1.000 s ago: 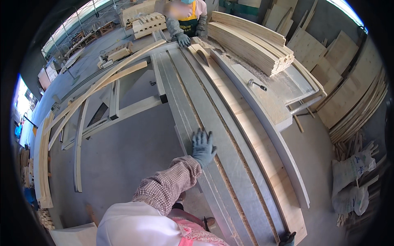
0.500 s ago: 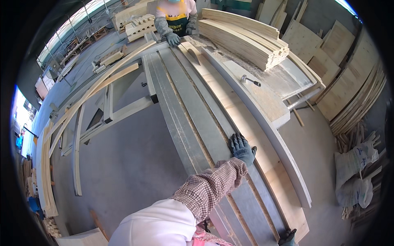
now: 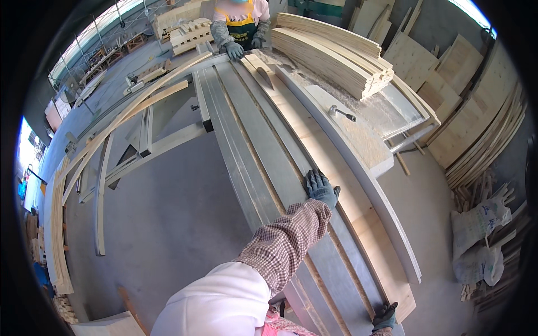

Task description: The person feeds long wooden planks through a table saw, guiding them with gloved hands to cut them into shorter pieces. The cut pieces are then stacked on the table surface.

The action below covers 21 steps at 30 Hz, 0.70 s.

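A long pale wooden board (image 3: 355,193) lies lengthwise on the grey metal saw table (image 3: 250,143), beside a long straight fence (image 3: 374,210). A saw blade (image 3: 264,77) stands up at the board's far part. My left hand (image 3: 322,189), in a dark glove, rests on the table with fingers stretched forward and its thumb side against the board's left edge. At the near end of the board is my right hand (image 3: 384,317), gloved too, its fingers bent at the board's corner; part of its grip is hidden.
Across the table a co-worker (image 3: 241,28) has a gloved hand by the board's far end. Curved wooden pieces (image 3: 330,56) are stacked behind the fence. A metal frame (image 3: 151,151) and long strips (image 3: 120,115) stand at the left. Sheets (image 3: 412,59) and white sacks (image 3: 476,241) line the right.
Both my hands have moved forward along the table, and the board has slid slightly toward the co-worker. The whole view has shifted a little.
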Motion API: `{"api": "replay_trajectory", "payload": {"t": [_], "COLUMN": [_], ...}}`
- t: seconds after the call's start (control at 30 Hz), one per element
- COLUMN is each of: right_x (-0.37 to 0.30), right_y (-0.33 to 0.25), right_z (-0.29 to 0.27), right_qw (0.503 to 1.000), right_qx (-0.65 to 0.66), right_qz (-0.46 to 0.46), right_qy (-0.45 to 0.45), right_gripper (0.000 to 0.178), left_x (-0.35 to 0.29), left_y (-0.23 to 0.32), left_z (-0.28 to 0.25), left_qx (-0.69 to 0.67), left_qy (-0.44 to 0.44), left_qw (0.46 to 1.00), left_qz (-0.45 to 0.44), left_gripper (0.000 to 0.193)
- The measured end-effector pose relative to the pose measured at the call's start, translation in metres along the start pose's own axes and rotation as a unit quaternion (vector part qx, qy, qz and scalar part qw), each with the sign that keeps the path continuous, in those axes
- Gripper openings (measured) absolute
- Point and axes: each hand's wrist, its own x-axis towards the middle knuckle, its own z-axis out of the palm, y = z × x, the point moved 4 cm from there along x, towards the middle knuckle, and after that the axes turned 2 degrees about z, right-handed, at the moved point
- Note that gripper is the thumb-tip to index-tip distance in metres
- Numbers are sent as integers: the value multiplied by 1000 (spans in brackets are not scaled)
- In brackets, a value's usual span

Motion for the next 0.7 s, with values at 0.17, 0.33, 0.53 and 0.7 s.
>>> {"api": "replay_trajectory", "payload": {"t": [0.17,0.33,0.53,0.7], "right_x": [-12,-25,-11,9], "right_y": [6,9,28,50], "right_z": [26,51,72,94], "right_qw": [1000,999,999,998], "right_qx": [3,-32,-29,-46], "right_qz": [20,-4,-1,-7], "right_qy": [-2,9,-34,-37], "right_gripper": [42,50,54,68], "left_x": [17,35,71,77], "left_y": [-10,-18,-63,-131], "left_z": [-7,-9,-4,-16], "left_qx": [30,17,-62,-232], "left_qy": [-42,-54,-160,-189], "left_qw": [999,998,985,953], "left_qz": [-14,-35,36,53], "left_gripper": [88,90,83,65]}}
